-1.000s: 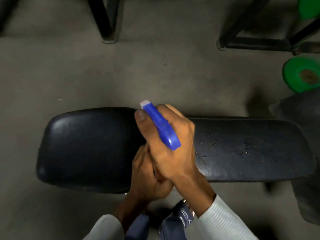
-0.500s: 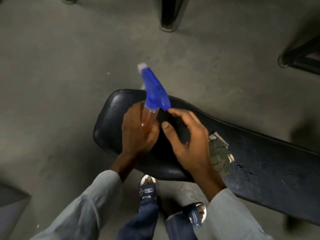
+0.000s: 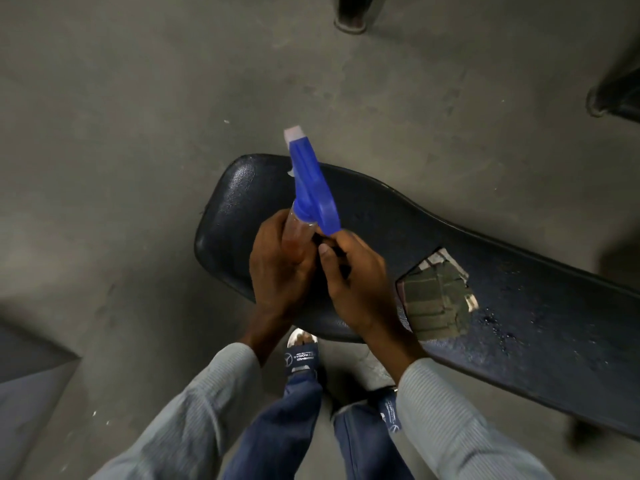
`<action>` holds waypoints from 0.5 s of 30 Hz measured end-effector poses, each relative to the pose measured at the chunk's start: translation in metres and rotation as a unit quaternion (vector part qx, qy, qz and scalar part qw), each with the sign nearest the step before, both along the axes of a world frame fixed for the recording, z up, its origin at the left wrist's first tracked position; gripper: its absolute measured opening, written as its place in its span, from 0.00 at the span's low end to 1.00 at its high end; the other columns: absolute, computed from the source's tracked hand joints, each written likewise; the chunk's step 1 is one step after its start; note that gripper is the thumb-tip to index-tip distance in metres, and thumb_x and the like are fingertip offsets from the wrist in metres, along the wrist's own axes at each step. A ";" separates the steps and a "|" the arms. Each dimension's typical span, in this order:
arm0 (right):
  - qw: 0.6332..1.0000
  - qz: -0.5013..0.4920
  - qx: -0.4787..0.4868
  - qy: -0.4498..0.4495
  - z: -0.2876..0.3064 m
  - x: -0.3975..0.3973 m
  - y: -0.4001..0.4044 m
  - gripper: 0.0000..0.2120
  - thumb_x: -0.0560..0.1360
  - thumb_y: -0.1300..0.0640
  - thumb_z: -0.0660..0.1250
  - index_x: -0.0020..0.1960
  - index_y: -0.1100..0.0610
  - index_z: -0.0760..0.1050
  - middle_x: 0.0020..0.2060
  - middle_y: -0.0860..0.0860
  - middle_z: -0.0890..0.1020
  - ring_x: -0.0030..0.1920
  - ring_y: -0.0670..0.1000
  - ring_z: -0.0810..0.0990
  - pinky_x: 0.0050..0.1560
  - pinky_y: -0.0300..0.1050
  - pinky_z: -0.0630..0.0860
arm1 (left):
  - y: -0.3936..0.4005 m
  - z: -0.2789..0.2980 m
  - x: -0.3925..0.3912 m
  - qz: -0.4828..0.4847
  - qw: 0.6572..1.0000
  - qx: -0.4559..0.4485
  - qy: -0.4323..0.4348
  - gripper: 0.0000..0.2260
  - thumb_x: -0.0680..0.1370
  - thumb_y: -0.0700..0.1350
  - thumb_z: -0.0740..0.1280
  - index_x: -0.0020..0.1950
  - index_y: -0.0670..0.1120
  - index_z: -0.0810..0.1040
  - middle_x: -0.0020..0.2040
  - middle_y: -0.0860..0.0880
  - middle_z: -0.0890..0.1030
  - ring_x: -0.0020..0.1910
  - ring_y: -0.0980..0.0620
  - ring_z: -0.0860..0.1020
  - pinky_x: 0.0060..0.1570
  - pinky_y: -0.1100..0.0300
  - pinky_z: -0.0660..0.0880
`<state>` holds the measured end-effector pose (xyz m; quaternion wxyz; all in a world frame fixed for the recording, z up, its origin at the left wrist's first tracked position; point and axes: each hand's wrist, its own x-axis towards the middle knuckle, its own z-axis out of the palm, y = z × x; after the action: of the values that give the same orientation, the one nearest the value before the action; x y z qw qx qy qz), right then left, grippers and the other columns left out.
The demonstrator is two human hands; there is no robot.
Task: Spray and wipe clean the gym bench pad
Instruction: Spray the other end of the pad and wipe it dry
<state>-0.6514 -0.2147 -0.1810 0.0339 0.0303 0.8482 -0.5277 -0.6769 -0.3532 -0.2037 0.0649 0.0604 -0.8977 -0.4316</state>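
Hands, two: left [image 3: 280,268] grips one spray bottle [image 3: 311,188]; right [image 3: 356,282] pinches something dark.

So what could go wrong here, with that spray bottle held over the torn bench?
1. The torn patch exposes the padding; liquid sprayed there might soak in rather than wipe off.
2. The nozzle of the spray bottle points past the bench pad toward the floor, so a squeeze may miss.
3. The left hand holds the bottle while the right hand only touches near the trigger, so it could slip.

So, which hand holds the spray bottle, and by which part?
The left hand grips the spray bottle by its clear body; the right hand's fingers touch its trigger.
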 end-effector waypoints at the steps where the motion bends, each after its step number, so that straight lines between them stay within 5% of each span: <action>1: 1.000 0.000 -0.004 0.001 0.000 0.000 0.000 0.11 0.89 0.54 0.63 0.68 0.49 0.79 0.60 0.45 0.84 0.57 0.44 0.83 0.55 0.44 0.81 | 0.000 -0.003 0.002 0.005 1.000 0.003 0.000 0.23 0.80 0.57 0.70 0.66 0.41 0.79 0.58 0.45 0.82 0.54 0.52 0.80 0.55 0.62 0.77; 4: 1.000 -0.001 -0.020 0.005 0.001 0.001 0.006 0.13 0.89 0.57 0.64 0.71 0.50 0.79 0.64 0.45 0.84 0.61 0.44 0.83 0.60 0.46 0.83 | -0.001 -0.009 0.007 0.039 0.999 0.012 0.003 0.20 0.79 0.55 0.75 0.66 0.45 0.78 0.59 0.49 0.81 0.56 0.48 0.81 0.56 0.47 0.80; 7: 1.000 -0.026 -0.010 -0.002 -0.004 0.006 0.013 0.14 0.88 0.58 0.65 0.71 0.51 0.80 0.65 0.47 0.84 0.63 0.44 0.83 0.63 0.45 0.83 | 0.005 -0.010 0.020 0.115 0.993 0.005 -0.008 0.21 0.76 0.55 0.79 0.61 0.55 0.72 0.58 0.54 0.76 0.55 0.50 0.79 0.55 0.46 0.79; 11: 0.997 -0.070 0.029 -0.001 -0.021 0.016 0.028 0.14 0.87 0.58 0.65 0.71 0.53 0.81 0.65 0.49 0.85 0.64 0.48 0.84 0.63 0.53 0.84 | 0.024 -0.015 0.047 0.225 0.971 0.033 -0.068 0.22 0.74 0.55 0.79 0.55 0.55 0.68 0.53 0.50 0.74 0.48 0.54 0.75 0.52 0.44 0.79; 15: 0.989 -0.101 0.110 0.004 -0.034 0.032 0.048 0.14 0.86 0.60 0.66 0.69 0.56 0.82 0.66 0.51 0.85 0.65 0.50 0.83 0.67 0.50 0.81 | 0.050 -0.022 0.068 0.142 0.989 0.025 -0.039 0.14 0.77 0.45 0.75 0.55 0.51 0.71 0.52 0.50 0.73 0.49 0.49 0.76 0.50 0.43 0.78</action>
<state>-0.6192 -0.1672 -0.2154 -0.0268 0.1170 0.8936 -0.4325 -0.6092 -0.3029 -0.2257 0.0891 0.2060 -0.8707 -0.4377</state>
